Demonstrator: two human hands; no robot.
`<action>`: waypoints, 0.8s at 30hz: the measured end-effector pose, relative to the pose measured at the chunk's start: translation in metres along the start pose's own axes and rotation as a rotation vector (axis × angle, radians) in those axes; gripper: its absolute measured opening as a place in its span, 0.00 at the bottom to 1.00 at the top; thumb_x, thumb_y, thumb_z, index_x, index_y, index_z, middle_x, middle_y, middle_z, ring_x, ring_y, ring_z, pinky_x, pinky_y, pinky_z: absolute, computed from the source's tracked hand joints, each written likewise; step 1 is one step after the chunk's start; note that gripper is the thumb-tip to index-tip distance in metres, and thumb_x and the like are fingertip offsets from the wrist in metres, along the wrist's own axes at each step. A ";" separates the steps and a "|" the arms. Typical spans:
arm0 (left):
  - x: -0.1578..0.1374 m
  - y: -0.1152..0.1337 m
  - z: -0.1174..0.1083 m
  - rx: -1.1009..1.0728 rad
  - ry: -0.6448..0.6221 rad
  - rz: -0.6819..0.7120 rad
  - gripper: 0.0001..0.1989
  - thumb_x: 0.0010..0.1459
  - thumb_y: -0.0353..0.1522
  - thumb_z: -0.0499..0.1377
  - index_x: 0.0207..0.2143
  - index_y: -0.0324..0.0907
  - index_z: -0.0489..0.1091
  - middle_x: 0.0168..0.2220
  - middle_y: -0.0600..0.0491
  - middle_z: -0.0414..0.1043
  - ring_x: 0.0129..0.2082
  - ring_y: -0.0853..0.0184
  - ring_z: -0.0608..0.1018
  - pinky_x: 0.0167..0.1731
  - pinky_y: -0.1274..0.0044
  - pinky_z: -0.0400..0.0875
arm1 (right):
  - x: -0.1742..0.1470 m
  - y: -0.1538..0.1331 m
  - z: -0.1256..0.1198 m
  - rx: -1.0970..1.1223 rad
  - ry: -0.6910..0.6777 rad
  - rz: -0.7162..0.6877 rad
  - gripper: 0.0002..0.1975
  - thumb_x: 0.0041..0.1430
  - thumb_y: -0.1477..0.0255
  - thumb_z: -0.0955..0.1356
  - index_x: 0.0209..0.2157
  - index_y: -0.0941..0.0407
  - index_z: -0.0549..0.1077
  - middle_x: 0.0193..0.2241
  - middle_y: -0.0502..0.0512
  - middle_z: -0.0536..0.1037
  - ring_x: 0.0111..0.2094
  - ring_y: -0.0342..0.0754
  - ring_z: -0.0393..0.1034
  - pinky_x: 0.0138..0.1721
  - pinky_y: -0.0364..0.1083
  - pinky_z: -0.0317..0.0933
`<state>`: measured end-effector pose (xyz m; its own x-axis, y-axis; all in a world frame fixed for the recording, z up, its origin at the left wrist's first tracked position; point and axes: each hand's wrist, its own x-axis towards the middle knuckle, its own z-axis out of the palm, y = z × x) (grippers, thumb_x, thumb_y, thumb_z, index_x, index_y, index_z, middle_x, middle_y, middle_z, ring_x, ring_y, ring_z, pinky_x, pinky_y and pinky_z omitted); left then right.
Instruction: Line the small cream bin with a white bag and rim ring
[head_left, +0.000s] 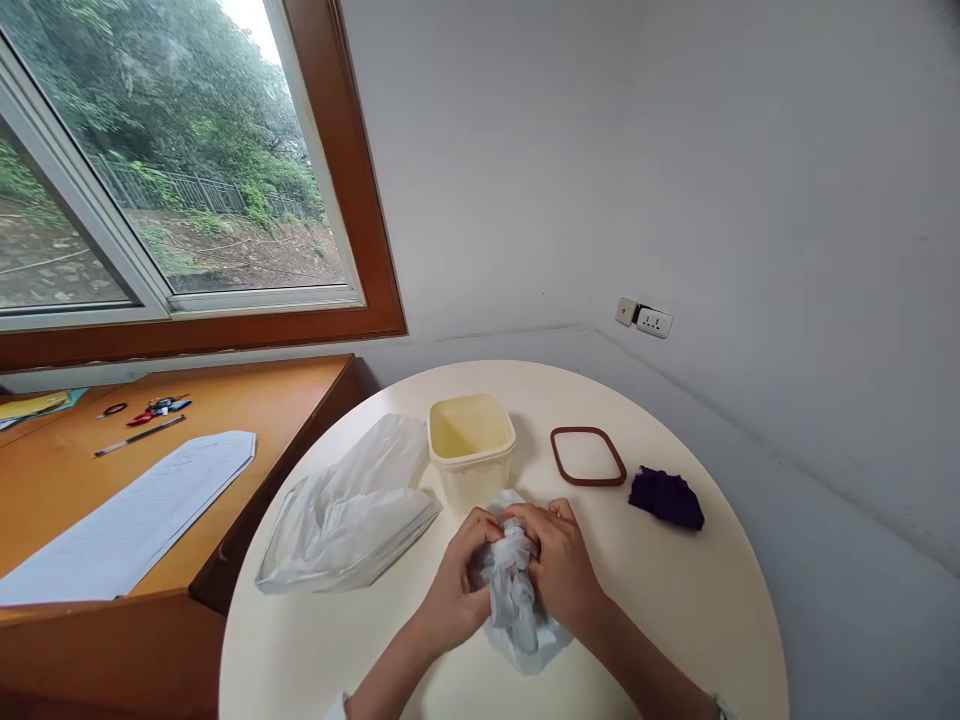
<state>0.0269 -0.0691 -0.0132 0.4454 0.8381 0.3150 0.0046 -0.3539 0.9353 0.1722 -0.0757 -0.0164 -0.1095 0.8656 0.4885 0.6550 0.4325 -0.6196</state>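
The two forearms [397,655] are nearest to the camera, cut off by the lower edge. At their ends, the left hand [459,590] and the right hand [564,560] are close together, each with fingers bent around a crumpled white plastic bag [517,605]. This bag is at the near side of the round table [675,620], just in front of the cream plastic container [480,482]. It is probably light, soft and slightly slippery, and its thin film could tear under a hard pull; the bunched, twisted middle seems the surest place for holding. Several fingertips are hidden in the folds, and I cannot tell if something is inside. The container's lower front is also partly covered.
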 end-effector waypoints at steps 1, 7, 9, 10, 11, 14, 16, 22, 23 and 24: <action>0.000 -0.001 0.001 0.011 0.008 -0.005 0.09 0.46 0.30 0.62 0.26 0.41 0.62 0.32 0.53 0.59 0.34 0.68 0.65 0.32 0.78 0.60 | 0.000 0.000 0.000 0.002 0.019 -0.009 0.20 0.39 0.85 0.60 0.34 0.56 0.72 0.18 0.47 0.68 0.23 0.44 0.58 0.32 0.45 0.50; -0.001 -0.008 -0.001 0.072 0.099 0.018 0.10 0.45 0.28 0.61 0.25 0.40 0.60 0.30 0.54 0.60 0.30 0.70 0.65 0.28 0.80 0.58 | 0.001 0.003 -0.003 0.128 0.058 -0.071 0.21 0.39 0.85 0.60 0.36 0.56 0.71 0.24 0.49 0.72 0.27 0.45 0.63 0.34 0.46 0.55; -0.001 -0.010 -0.002 0.095 0.151 0.038 0.09 0.46 0.28 0.60 0.25 0.41 0.59 0.29 0.55 0.60 0.29 0.71 0.65 0.28 0.80 0.58 | 0.001 0.002 -0.005 0.168 0.042 -0.120 0.19 0.42 0.84 0.61 0.37 0.55 0.70 0.27 0.50 0.73 0.29 0.45 0.64 0.35 0.46 0.56; -0.001 -0.010 -0.002 0.112 0.179 0.045 0.09 0.47 0.28 0.59 0.25 0.41 0.58 0.29 0.55 0.60 0.28 0.71 0.64 0.27 0.80 0.58 | 0.000 0.001 -0.006 0.181 0.029 -0.144 0.18 0.43 0.83 0.61 0.36 0.55 0.70 0.27 0.50 0.73 0.29 0.46 0.64 0.36 0.46 0.57; -0.001 -0.011 -0.002 0.133 0.208 0.050 0.09 0.47 0.28 0.58 0.25 0.41 0.57 0.28 0.55 0.60 0.28 0.71 0.64 0.27 0.80 0.58 | 0.000 -0.001 -0.007 0.192 0.011 -0.168 0.16 0.44 0.83 0.62 0.36 0.55 0.69 0.28 0.50 0.73 0.30 0.46 0.65 0.37 0.47 0.57; -0.003 -0.013 -0.003 0.194 0.287 0.070 0.09 0.46 0.28 0.57 0.24 0.41 0.55 0.26 0.57 0.59 0.26 0.72 0.63 0.26 0.81 0.57 | -0.002 -0.007 -0.010 0.227 -0.069 -0.229 0.13 0.47 0.80 0.63 0.36 0.54 0.69 0.29 0.51 0.74 0.30 0.46 0.66 0.38 0.48 0.57; -0.003 -0.014 -0.004 0.223 0.326 0.071 0.11 0.46 0.29 0.58 0.22 0.42 0.54 0.24 0.58 0.58 0.24 0.72 0.62 0.25 0.81 0.56 | -0.003 -0.011 -0.011 0.261 -0.139 -0.258 0.13 0.50 0.78 0.63 0.38 0.54 0.69 0.28 0.51 0.73 0.30 0.46 0.66 0.38 0.48 0.58; -0.002 -0.013 -0.007 0.279 0.308 0.123 0.14 0.47 0.29 0.57 0.18 0.41 0.53 0.22 0.57 0.57 0.23 0.72 0.61 0.24 0.80 0.54 | -0.003 -0.008 -0.015 0.374 -0.046 -0.153 0.14 0.52 0.81 0.60 0.38 0.55 0.70 0.27 0.52 0.72 0.32 0.46 0.66 0.39 0.48 0.60; -0.001 -0.012 -0.008 0.281 0.291 0.136 0.13 0.48 0.29 0.57 0.18 0.40 0.54 0.22 0.57 0.58 0.23 0.72 0.62 0.24 0.80 0.54 | -0.003 -0.006 -0.016 0.383 -0.038 -0.128 0.15 0.50 0.81 0.60 0.39 0.55 0.70 0.30 0.53 0.73 0.35 0.47 0.66 0.41 0.48 0.60; -0.001 -0.012 -0.008 0.280 0.276 0.146 0.12 0.48 0.29 0.57 0.18 0.40 0.55 0.23 0.56 0.59 0.24 0.72 0.63 0.24 0.80 0.54 | -0.002 -0.006 -0.018 0.392 -0.062 -0.116 0.18 0.48 0.82 0.61 0.41 0.55 0.69 0.35 0.55 0.73 0.39 0.48 0.66 0.43 0.49 0.60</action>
<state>0.0189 -0.0623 -0.0236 0.2026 0.8374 0.5077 0.2192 -0.5441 0.8099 0.1820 -0.0841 -0.0026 -0.2185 0.8142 0.5380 0.3025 0.5806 -0.7559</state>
